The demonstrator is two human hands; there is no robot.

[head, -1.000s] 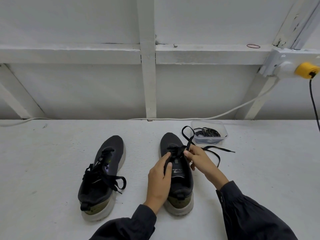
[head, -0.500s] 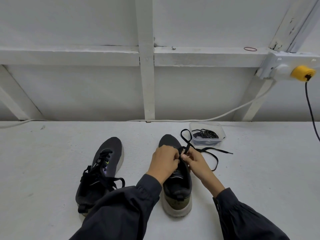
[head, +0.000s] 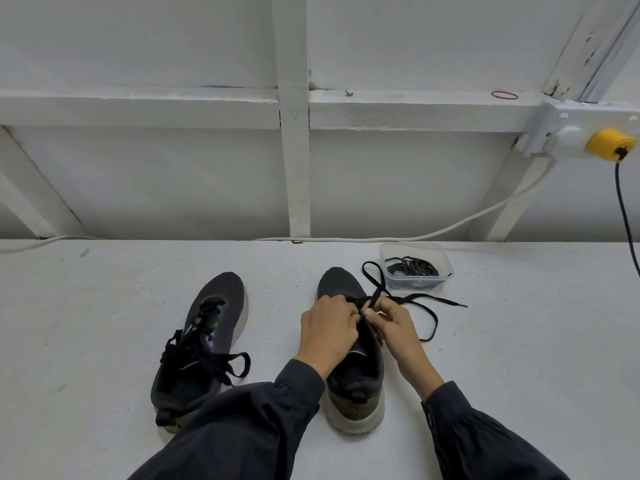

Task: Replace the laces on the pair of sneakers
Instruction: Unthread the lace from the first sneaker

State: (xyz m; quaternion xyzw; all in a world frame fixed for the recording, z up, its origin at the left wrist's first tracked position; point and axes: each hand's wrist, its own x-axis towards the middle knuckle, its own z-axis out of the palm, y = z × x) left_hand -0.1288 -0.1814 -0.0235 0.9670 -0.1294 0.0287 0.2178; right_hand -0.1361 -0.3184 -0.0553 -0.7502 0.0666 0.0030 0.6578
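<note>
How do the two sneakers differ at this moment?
The left sneaker is laced up; the right sneaker has a lace started near its toe, trailing onto the table. No hand touches the left sneaker; the left hand and right hand pinch the lace at the right sneaker. Both are dark with pale soles.

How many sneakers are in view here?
2. The left sneaker lies laced, heel partly behind a sleeve. The middle sneaker sits under the left hand and right hand, which hold its lace. No others show.
</note>
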